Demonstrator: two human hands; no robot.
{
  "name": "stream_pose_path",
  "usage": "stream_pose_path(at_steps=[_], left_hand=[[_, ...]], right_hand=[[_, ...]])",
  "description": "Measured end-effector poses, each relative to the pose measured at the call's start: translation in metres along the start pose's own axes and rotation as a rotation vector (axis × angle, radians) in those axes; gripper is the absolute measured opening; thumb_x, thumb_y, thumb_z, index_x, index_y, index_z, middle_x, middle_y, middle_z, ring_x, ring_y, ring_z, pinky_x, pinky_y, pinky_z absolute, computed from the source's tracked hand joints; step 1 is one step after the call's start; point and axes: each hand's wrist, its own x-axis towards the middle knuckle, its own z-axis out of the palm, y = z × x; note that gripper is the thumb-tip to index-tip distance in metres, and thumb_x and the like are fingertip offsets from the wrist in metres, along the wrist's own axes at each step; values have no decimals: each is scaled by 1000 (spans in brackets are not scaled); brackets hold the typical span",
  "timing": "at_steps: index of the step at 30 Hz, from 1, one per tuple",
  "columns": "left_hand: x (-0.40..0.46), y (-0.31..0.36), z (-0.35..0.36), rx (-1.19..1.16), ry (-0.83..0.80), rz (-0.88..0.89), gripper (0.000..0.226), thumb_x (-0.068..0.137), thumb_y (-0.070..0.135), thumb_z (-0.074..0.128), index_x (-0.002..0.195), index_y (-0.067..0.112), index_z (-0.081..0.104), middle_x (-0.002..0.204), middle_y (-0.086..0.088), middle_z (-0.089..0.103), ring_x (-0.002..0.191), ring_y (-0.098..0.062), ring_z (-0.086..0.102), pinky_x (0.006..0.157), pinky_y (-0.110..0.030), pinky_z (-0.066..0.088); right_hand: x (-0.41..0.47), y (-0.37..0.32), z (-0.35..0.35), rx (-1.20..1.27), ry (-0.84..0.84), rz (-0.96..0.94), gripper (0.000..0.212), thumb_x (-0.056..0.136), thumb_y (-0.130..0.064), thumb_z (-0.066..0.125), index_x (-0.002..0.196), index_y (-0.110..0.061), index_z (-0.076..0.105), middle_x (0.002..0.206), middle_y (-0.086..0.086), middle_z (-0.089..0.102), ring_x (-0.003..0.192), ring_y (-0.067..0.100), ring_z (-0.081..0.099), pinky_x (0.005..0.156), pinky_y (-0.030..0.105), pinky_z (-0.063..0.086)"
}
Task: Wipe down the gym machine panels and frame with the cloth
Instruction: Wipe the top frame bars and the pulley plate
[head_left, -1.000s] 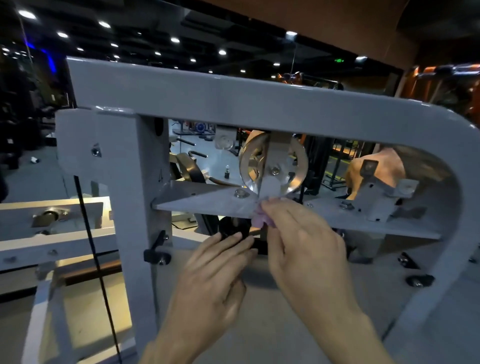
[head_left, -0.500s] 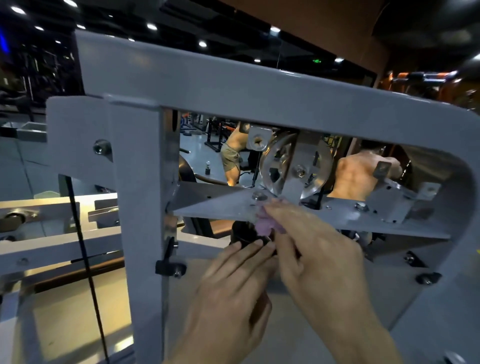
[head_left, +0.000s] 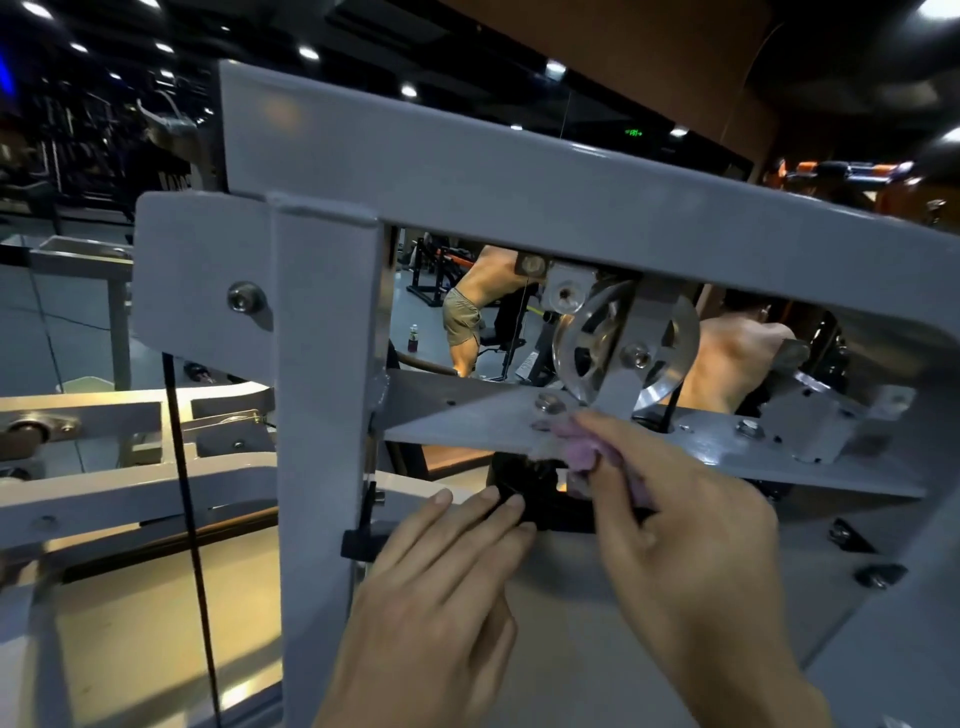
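Head view: right hand (head_left: 691, 525) pinches a small pink cloth (head_left: 574, 447) against the front edge of the grey bracket plate (head_left: 467, 421), below the pulley (head_left: 623, 353). Left hand (head_left: 441, 587) lies flat on the lower panel (head_left: 597, 623), fingers straight.

Cloth looks soft, light and limp; best bunched under the fingertips.

Most of the cloth is hidden under the hand, and the plate's underside is unseen.

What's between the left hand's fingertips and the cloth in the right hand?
In the head view, a dark black part of the machine sits between the left hand and the pink cloth that the right hand presses on the grey plate.
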Motion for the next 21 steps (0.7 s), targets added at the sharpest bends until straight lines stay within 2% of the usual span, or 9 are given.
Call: stream_pose_path(at_steps=[2, 5, 8, 11, 13, 14, 17, 19, 21], left_hand=[[-3, -4, -5, -3, 7, -17, 44, 84, 12, 55, 123, 18, 75, 142, 9, 62, 138, -12, 53, 121, -37, 34], [-6, -13, -10, -12, 31, -29, 43, 86, 15, 56, 125, 21, 71, 145, 11, 58, 142, -9, 48, 123, -35, 30], [-11, -17, -10, -35, 54, -22, 42, 87, 22, 61, 130, 22, 60, 139, 14, 54, 147, -3, 38, 123, -33, 28], [-12, -18, -14, -28, 45, -36, 44, 86, 17, 59, 129, 25, 66, 148, 11, 53, 145, -8, 44, 122, -34, 31], [-11, -19, -16, -26, 46, -45, 44, 85, 11, 54, 124, 20, 73, 145, 9, 59, 139, -11, 52, 119, -36, 36], [-10, -19, -16, -21, 42, -48, 44, 85, 10, 53, 123, 18, 74, 143, 9, 61, 138, -11, 53, 118, -36, 37], [-10, -19, -16, -32, 37, -52, 45, 82, 9, 59, 123, 19, 74, 142, 10, 62, 138, -7, 52, 119, -33, 35], [-11, -20, -15, -60, 56, -58, 49, 77, 8, 69, 124, 23, 71, 139, 13, 63, 140, -1, 46, 119, -29, 33], [-11, -19, -13, -81, 82, -62, 48, 78, 14, 70, 125, 23, 63, 133, 13, 62, 143, 6, 37, 120, -25, 29]], right_hand=[[-1, -5, 3, -25, 49, -24, 29, 89, -16, 57, 109, -25, 76, 101, -19, 72, 94, 2, 64, 82, 3, 40], [2, -32, 26, -31, 10, -111, 35, 87, -17, 50, 110, -22, 76, 110, -12, 76, 104, 7, 70, 90, 18, 48], [6, -52, 42, 20, -105, -197, 37, 84, -10, 57, 114, -20, 75, 118, -10, 75, 119, 7, 66, 102, 24, 48], [10, -40, 32, 86, -125, -149, 36, 85, -10, 63, 116, -25, 74, 114, -14, 75, 107, 0, 66, 92, 19, 50], [9, -27, 23, 61, -75, -74, 32, 88, -15, 61, 114, -28, 75, 106, -15, 76, 93, 2, 67, 78, 18, 51], [7, -24, 20, 48, -45, -51, 31, 89, -18, 58, 113, -27, 75, 105, -15, 76, 91, 2, 67, 76, 18, 51], [2, -31, 25, 6, -33, -95, 36, 87, -17, 53, 113, -21, 77, 114, -10, 76, 105, 8, 71, 89, 20, 49], [7, -46, 34, 29, -99, -168, 41, 85, -14, 50, 115, -20, 77, 118, -9, 75, 116, 9, 68, 97, 25, 50], [14, -57, 42, 41, -187, -225, 45, 84, -16, 46, 116, -20, 76, 120, -9, 75, 120, 9, 66, 100, 28, 51]])
